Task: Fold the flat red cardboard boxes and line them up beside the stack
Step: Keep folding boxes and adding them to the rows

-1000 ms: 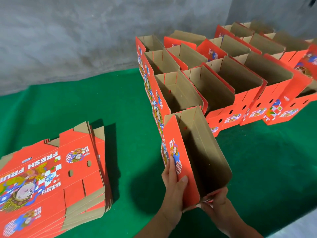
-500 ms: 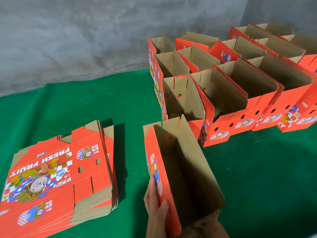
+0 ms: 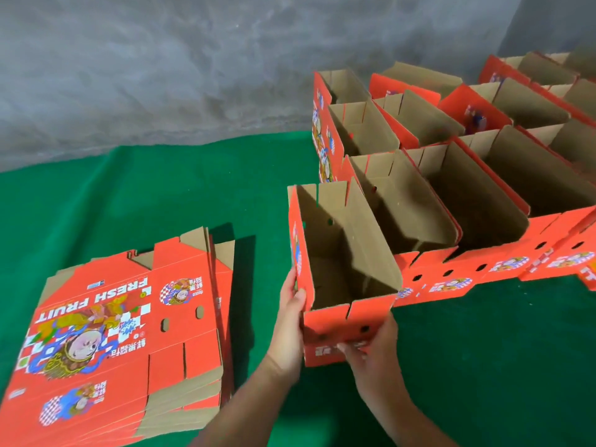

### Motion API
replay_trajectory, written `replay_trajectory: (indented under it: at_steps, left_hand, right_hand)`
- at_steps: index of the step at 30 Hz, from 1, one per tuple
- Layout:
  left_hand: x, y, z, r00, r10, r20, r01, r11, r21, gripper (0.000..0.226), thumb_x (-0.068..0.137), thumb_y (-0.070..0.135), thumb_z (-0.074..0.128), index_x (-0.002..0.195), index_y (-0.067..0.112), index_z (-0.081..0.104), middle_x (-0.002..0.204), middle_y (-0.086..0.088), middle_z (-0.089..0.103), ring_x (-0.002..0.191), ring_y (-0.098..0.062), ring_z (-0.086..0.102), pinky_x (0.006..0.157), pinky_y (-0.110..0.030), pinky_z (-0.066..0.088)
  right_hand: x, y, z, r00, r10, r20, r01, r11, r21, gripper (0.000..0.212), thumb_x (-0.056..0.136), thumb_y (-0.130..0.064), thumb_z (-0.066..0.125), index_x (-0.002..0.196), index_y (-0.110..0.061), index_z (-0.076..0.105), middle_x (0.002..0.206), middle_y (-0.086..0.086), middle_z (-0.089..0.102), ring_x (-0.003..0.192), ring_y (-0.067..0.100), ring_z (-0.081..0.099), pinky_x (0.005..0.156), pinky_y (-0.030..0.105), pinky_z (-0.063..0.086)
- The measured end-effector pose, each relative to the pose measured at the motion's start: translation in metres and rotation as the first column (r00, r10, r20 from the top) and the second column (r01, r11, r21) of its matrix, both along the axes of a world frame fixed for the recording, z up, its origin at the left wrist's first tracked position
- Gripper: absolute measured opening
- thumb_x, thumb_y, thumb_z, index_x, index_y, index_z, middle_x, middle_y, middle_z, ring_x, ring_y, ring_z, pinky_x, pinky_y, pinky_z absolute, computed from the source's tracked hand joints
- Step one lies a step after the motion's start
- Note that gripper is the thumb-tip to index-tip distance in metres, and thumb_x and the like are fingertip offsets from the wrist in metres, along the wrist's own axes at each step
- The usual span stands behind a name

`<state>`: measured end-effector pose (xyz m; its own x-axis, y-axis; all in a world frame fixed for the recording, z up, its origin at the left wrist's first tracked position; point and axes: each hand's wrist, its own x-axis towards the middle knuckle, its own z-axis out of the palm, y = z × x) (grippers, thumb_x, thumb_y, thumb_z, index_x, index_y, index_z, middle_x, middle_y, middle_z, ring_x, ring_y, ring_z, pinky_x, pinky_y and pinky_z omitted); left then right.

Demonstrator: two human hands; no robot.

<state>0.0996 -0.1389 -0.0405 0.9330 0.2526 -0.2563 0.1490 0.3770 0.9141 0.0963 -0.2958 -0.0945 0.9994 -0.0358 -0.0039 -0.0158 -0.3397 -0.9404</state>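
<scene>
Both hands hold the folded box (image 3: pixel 345 269), left hand (image 3: pixel 290 321) gripping its near-left corner, right hand (image 3: pixel 371 346) pinching the near end, its long axis running away alongside the row of boxes (image 3: pixel 483 201).

Open green cloth (image 3: pixel 251 195) btwn flat stack (image 3: pixel 129 333) & folded boxes (image 3: pixel 467 195); boxes block the right.

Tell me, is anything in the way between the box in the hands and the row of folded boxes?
Nothing visible. The folded box, held by the left hand and right hand, already sits right beside the nearest box in the row.
</scene>
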Motion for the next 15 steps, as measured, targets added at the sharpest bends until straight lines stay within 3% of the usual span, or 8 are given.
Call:
replay_trajectory:
  at_steps: [2,4,6,8,11,13,15]
  left_hand:
    - [0.043,0.002,-0.002,1.0,-0.024,-0.012,0.024,1.0,0.011,0.062,0.092,0.047,0.056,0.152,0.034,0.047,0.154,0.003,0.056,0.136,-0.014,0.059,0.11,-0.034,0.051]
    - [0.077,0.005,-0.002,0.998,-0.067,-0.008,0.067,0.993,0.096,0.067,0.091,0.049,0.054,0.155,0.035,0.04,0.158,0.004,0.05,0.134,-0.003,0.057,0.111,-0.027,0.048]
    - [0.103,0.011,-0.008,0.996,-0.093,0.008,0.092,0.989,0.113,0.068,0.09,0.051,0.055,0.153,0.04,0.034,0.159,0.004,0.046,0.126,0.005,0.06,0.104,-0.02,0.051]
    - [0.118,0.018,-0.005,0.997,-0.082,0.01,0.08,0.987,0.137,0.07,0.087,0.059,0.059,0.152,0.043,0.037,0.156,0.004,0.05,0.13,-0.005,0.059,0.114,-0.037,0.047]
    - [0.135,0.04,-0.002,0.996,0.041,-0.08,-0.022,0.973,0.231,0.065,0.086,0.069,0.051,0.144,0.039,0.057,0.149,0.006,0.056,0.14,-0.022,0.051,0.122,-0.053,0.036]
    - [0.141,0.057,-0.007,0.987,0.085,-0.134,-0.071,0.992,0.107,0.053,0.09,0.061,0.051,0.13,0.033,0.071,0.135,-0.006,0.068,0.128,-0.035,0.062,0.111,-0.058,0.048]
    - [0.126,0.06,-0.013,0.975,0.036,-0.219,-0.019,0.997,0.08,0.041,0.084,0.058,0.055,0.115,0.039,0.075,0.109,-0.001,0.079,0.099,-0.028,0.076,0.077,-0.044,0.065]
  right_hand:
    - [0.023,0.018,0.0,0.982,-0.174,-0.079,0.172,0.984,-0.035,0.107,0.075,-0.007,0.088,0.157,-0.016,0.02,0.137,0.005,0.034,0.12,0.012,0.036,0.108,0.025,0.031]
    - [0.047,0.038,0.004,0.89,-0.373,-0.261,0.359,0.928,-0.101,0.106,0.075,-0.024,0.09,0.156,-0.021,0.021,0.141,0.012,0.03,0.127,0.028,0.035,0.114,0.045,0.032]
    - [0.07,0.066,0.009,0.853,-0.431,-0.295,0.46,0.887,0.036,0.077,0.081,-0.02,0.086,0.14,-0.016,0.037,0.136,0.012,0.043,0.129,0.036,0.046,0.11,0.054,0.041]
    - [0.091,0.09,0.014,0.93,-0.329,-0.162,0.365,0.877,0.312,0.045,0.088,-0.001,0.075,0.123,-0.013,0.05,0.122,0.008,0.06,0.118,0.026,0.061,0.104,0.047,0.05]
    - [0.1,0.118,0.01,0.965,-0.214,-0.154,0.258,0.888,0.38,0.027,0.097,-0.001,0.062,0.113,-0.019,0.05,0.109,0.001,0.058,0.113,0.035,0.06,0.095,0.036,0.049]
    - [0.081,0.133,-0.001,0.993,-0.068,-0.093,0.087,0.972,0.218,0.034,0.096,-0.003,0.062,0.107,-0.026,0.039,0.101,0.001,0.058,0.099,0.029,0.063,0.087,0.043,0.05]
    - [0.065,0.141,-0.014,0.988,0.152,0.0,-0.152,0.988,-0.005,0.028,0.098,-0.011,0.059,0.111,-0.028,0.042,0.1,0.001,0.062,0.091,0.018,0.067,0.084,0.041,0.052]
